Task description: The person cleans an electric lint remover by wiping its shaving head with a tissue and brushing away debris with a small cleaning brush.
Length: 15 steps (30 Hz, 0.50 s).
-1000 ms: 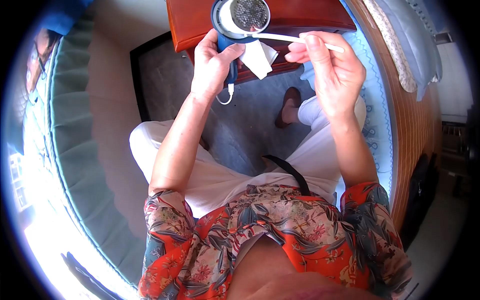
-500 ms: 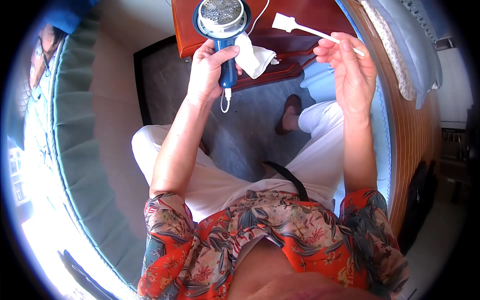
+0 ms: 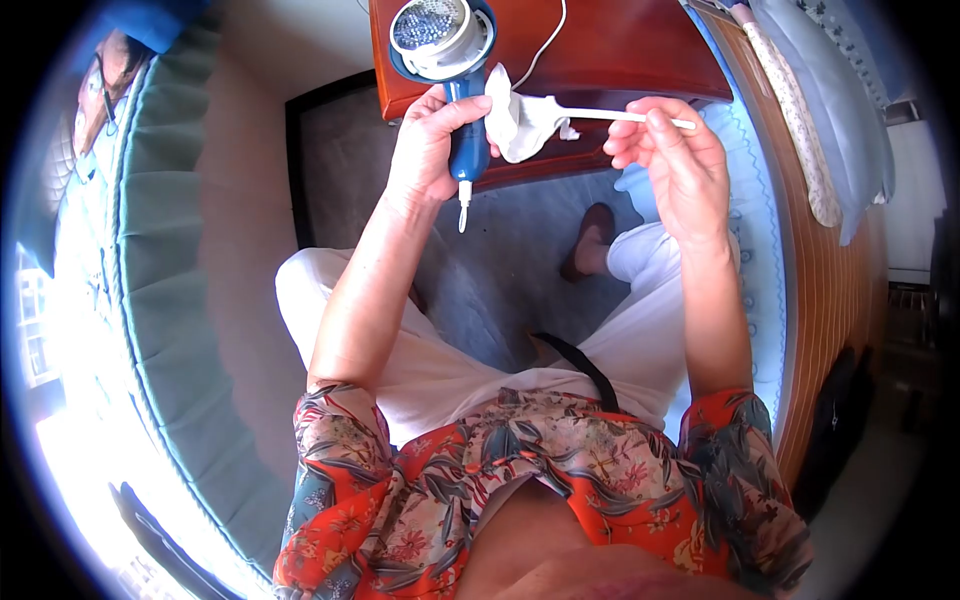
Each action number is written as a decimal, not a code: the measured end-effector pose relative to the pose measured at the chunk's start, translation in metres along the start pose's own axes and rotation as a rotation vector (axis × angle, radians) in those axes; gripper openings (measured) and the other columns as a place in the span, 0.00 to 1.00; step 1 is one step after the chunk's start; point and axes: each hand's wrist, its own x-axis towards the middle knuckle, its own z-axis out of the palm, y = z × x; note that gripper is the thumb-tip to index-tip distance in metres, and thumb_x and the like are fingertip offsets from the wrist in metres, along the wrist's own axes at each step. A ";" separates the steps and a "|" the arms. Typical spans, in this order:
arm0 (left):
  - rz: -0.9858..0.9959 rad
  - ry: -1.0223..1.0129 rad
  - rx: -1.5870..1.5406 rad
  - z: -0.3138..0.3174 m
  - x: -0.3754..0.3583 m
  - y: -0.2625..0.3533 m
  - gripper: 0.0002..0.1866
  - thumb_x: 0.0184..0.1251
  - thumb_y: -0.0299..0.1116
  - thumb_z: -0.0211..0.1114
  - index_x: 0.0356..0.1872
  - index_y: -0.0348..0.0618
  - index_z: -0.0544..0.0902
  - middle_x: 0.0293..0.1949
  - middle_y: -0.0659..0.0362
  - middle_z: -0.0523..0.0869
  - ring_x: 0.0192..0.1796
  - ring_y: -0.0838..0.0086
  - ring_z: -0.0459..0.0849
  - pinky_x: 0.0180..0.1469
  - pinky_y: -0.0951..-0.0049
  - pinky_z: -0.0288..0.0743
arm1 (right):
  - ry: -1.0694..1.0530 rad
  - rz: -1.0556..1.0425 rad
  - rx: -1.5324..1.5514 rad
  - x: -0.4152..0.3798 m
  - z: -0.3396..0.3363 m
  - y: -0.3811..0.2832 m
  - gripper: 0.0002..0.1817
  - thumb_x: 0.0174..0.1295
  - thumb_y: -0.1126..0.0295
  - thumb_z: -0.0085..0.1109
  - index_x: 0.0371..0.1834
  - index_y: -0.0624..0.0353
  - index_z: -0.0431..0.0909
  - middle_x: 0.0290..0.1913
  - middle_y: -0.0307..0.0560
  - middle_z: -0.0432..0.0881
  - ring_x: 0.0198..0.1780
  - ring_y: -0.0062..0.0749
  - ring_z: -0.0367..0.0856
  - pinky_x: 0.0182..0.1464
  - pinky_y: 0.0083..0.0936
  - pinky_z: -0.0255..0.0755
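My left hand [image 3: 428, 150] is wrapped round the blue handle of a fabric shaver [image 3: 468, 140], whose round perforated metal head points up. A short white cable is plugged into the handle's lower end. A crumpled white tissue [image 3: 507, 120] sits beside the handle, against the fingers of that same hand. Between thumb and fingers, my right hand [image 3: 682, 160] pinches the thin white handle of a small cleaning brush [image 3: 600, 115]. The brush points left, and its head meets the tissue, so the bristles are hard to make out.
Behind the shaver stands a reddish-brown wooden table [image 3: 620, 50] with a white cord [image 3: 545, 45] lying on it. A green padded edge [image 3: 165, 260] runs along the left. Folded pale-blue bedding [image 3: 830, 90] and a striped wooden panel [image 3: 835, 310] are at the right.
The brush has moved left and down, from apart to the tissue beside the shaver. The shaver's head has tilted slightly left. The view has shifted a little.
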 end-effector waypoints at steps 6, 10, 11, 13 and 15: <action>-0.017 -0.029 0.019 -0.002 -0.001 0.002 0.09 0.57 0.21 0.64 0.39 0.33 0.79 0.31 0.53 0.85 0.25 0.71 0.85 0.27 0.74 0.81 | -0.028 0.009 -0.049 0.011 -0.004 -0.005 0.11 0.72 0.67 0.49 0.47 0.63 0.76 0.38 0.50 0.82 0.37 0.31 0.82 0.39 0.25 0.76; -0.030 -0.064 0.052 -0.001 -0.001 0.004 0.11 0.56 0.22 0.66 0.40 0.34 0.80 0.30 0.54 0.86 0.26 0.73 0.86 0.28 0.74 0.82 | -0.016 -0.036 0.003 0.022 -0.008 -0.014 0.12 0.71 0.67 0.50 0.48 0.64 0.77 0.37 0.51 0.83 0.37 0.31 0.83 0.38 0.24 0.77; -0.018 -0.081 0.029 0.000 -0.003 0.004 0.12 0.55 0.22 0.66 0.41 0.33 0.81 0.30 0.55 0.86 0.26 0.72 0.86 0.28 0.74 0.82 | -0.018 -0.053 0.028 0.024 -0.009 -0.016 0.12 0.71 0.67 0.50 0.47 0.64 0.77 0.37 0.52 0.83 0.36 0.31 0.83 0.38 0.23 0.77; -0.058 -0.103 0.023 0.000 -0.005 0.005 0.13 0.54 0.21 0.66 0.42 0.35 0.81 0.31 0.56 0.86 0.27 0.73 0.86 0.30 0.73 0.82 | -0.008 -0.072 0.019 0.029 -0.010 -0.019 0.12 0.71 0.67 0.50 0.48 0.65 0.77 0.37 0.52 0.83 0.36 0.32 0.83 0.38 0.23 0.77; -0.071 -0.119 0.003 0.002 -0.007 0.006 0.15 0.53 0.19 0.66 0.44 0.37 0.81 0.35 0.56 0.86 0.30 0.73 0.86 0.32 0.72 0.83 | 0.002 -0.096 -0.004 0.035 -0.011 -0.021 0.13 0.71 0.67 0.50 0.48 0.65 0.76 0.37 0.52 0.83 0.36 0.32 0.83 0.38 0.23 0.77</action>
